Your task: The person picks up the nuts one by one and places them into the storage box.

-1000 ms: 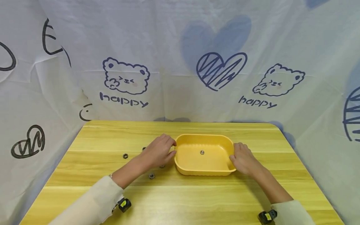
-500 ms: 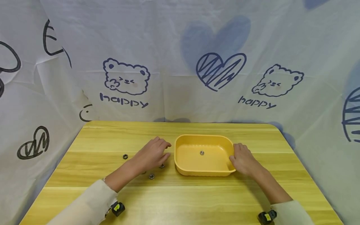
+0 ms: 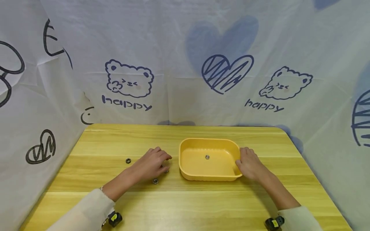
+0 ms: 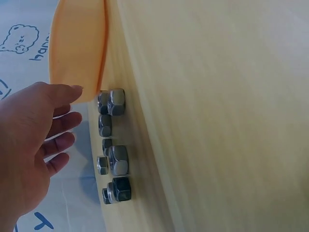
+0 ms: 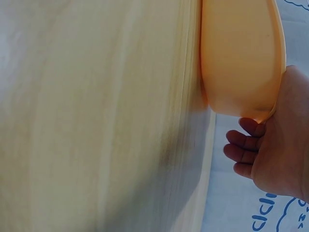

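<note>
While the right hand point(image 3: 251, 164) grips the yellow tray point(image 3: 209, 177), the left hand point(image 3: 151, 164), fingers loose, has drawn back toward the table's point(image 3: 202, 208) left edge, nearer the nuts point(image 4: 119, 160).

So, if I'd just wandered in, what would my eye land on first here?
Most likely the bright yellow tray toward the far side of the table, with a small metal nut inside and the right hand gripping its right end. Next, perhaps, the pale cloth behind, covered in hearts, bears and the word "happy". Then the loose metal nuts on the table near the left hand.
</note>
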The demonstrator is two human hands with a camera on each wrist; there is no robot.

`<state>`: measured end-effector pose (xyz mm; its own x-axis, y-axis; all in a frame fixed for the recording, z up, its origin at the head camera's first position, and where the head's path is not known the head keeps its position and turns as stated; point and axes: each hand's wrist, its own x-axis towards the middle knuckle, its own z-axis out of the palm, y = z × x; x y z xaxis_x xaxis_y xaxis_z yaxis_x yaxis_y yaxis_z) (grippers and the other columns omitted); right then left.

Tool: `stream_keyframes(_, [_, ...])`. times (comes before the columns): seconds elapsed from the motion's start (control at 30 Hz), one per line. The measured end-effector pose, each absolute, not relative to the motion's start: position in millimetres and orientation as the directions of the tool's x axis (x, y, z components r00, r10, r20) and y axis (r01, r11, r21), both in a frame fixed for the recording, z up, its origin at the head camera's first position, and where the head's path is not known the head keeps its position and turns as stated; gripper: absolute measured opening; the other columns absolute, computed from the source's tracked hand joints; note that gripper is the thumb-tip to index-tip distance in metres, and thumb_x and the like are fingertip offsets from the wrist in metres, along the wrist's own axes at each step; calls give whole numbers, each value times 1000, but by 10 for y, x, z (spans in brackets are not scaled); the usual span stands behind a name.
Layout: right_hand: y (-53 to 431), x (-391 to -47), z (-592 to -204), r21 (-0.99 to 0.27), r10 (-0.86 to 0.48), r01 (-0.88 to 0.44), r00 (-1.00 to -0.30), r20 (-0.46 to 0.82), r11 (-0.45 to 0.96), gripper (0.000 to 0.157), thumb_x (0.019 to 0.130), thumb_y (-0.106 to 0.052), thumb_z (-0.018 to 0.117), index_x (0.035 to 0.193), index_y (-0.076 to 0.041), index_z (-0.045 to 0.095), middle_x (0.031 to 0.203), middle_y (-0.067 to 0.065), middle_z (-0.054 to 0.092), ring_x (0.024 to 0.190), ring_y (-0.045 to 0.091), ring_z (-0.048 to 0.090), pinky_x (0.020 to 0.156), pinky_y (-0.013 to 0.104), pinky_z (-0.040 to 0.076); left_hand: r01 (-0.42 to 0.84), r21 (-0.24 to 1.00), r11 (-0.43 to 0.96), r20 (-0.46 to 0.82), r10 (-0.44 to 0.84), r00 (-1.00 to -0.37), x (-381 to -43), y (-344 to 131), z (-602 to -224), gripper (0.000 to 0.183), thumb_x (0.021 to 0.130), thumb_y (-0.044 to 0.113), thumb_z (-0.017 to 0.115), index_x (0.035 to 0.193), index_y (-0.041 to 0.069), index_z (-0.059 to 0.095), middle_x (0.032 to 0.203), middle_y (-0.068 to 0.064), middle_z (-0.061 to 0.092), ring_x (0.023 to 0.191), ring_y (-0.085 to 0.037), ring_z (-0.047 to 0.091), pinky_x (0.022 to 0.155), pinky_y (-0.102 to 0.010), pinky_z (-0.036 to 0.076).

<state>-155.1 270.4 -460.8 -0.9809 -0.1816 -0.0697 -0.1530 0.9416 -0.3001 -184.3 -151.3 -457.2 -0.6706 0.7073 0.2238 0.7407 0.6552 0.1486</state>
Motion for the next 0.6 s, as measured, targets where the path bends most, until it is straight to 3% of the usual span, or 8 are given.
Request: stream_keyframes(0.6, [2717,-1540,-4608,-309,-184,-155,-981,-68,938,55,105,-20,38,144,20,35,144,39,42,131,53,41,108,66,36,748,263,610,99,754,-650,-1882,-1579,-4623,38,92,31,79,124,12,72,119,0,74,109,-18,59,94,-42,47])
